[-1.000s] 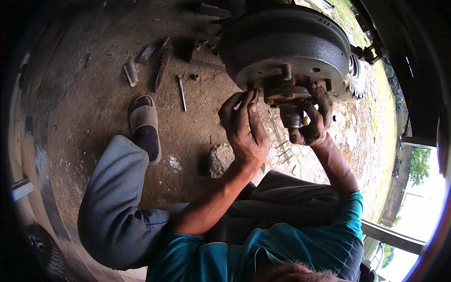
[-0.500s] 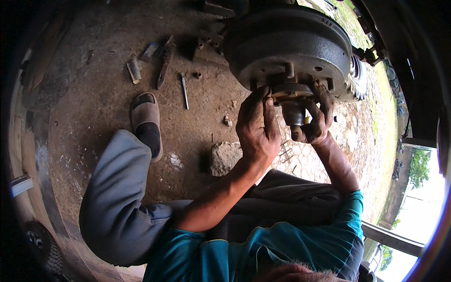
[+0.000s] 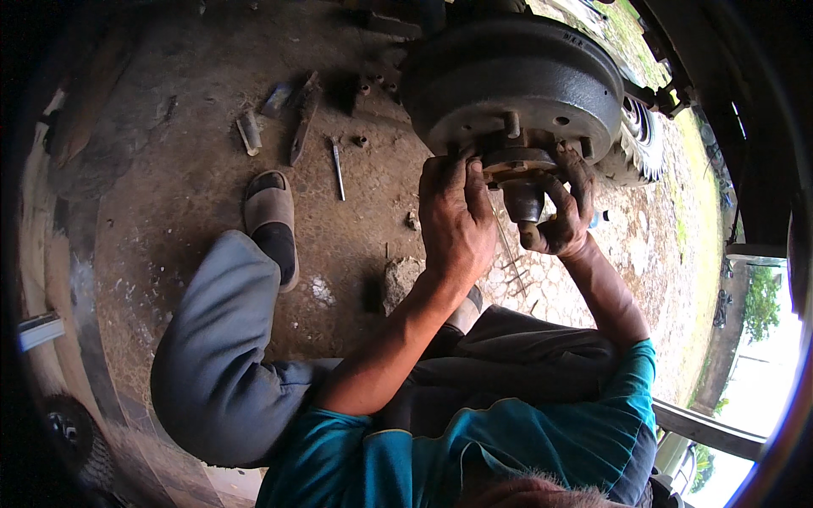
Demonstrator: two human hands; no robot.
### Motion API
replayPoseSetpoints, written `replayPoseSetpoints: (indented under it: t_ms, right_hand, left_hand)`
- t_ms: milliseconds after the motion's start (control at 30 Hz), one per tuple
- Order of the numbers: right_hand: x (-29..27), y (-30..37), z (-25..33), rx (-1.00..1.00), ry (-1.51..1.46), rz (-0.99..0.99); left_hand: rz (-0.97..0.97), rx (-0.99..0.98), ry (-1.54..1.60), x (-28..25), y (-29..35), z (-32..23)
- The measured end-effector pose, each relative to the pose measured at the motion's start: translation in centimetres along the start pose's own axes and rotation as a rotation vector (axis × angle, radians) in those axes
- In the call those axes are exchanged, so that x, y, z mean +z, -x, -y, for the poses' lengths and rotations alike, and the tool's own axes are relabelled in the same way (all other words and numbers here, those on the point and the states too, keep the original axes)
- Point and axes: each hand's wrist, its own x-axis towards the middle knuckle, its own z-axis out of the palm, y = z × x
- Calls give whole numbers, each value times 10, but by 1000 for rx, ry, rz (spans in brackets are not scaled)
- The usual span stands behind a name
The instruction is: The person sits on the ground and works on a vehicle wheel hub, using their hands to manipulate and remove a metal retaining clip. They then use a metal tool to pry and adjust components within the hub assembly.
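A dark, round brake drum (image 3: pixel 517 85) with studs fills the upper middle. Below its face sits a flanged hub cover (image 3: pixel 525 201), a rusty round flange with bolt heads and a narrower cylinder under it. My right hand (image 3: pixel 566 216) grips this cover from the right, fingers up along the flange and thumb under the cylinder's end. At the flange's left edge is my left hand (image 3: pixel 457 224), its fingers pressed together and pointing up against the drum's underside. Its fingertips are partly hidden, so whatever they pinch cannot be made out.
On the dirt floor at left lie a silver wrench-like tool (image 3: pixel 338 169), a metal tube (image 3: pixel 249 133), a flat rusty bar (image 3: pixel 304 118) and a small socket-like piece (image 3: pixel 361 141). A rock (image 3: pixel 400 284) stands beside my left forearm. A toothed tyre (image 3: pixel 637 148) is behind the drum.
My left hand has shifted slightly left and its fingers have straightened upward along the flange's edge. My right hand keeps its grip on the hub cover. The view has shifted slightly.
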Motion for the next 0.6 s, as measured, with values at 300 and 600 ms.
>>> replayPoseSetpoints:
  t_ms: [300,600]
  right_hand:
    - [1,2,-1,4,-54,5]
    - [-3,-4,4,28,-70,21]
  left_hand:
    - [-21,33,-87,2,13,0]
    - [36,-108,22,5,14,5]
